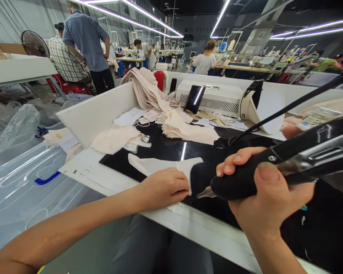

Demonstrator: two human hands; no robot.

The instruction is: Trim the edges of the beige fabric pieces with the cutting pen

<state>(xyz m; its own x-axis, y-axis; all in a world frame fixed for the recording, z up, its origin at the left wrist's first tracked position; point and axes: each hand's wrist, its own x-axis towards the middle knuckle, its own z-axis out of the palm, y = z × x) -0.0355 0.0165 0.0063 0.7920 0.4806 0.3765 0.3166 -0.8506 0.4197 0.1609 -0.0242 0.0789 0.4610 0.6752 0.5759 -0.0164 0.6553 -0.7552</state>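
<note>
L hand [164, 188] flat, ungripping, on fabric pc [157, 164]; R hand [264, 196] clamped on black tool [242, 180]. Fabric stacks [177, 127], phone [194, 99] far on worktop [165, 146].

no legible text, print on paper slips [130, 116] too small

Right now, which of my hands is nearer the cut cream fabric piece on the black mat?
Left. Your left hand presses on the fabric piece; your right hand is off to its right, gripping the black tool.

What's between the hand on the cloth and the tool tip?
Head view: between left hand and tool, only cloth edge and bare black worktop.
</note>
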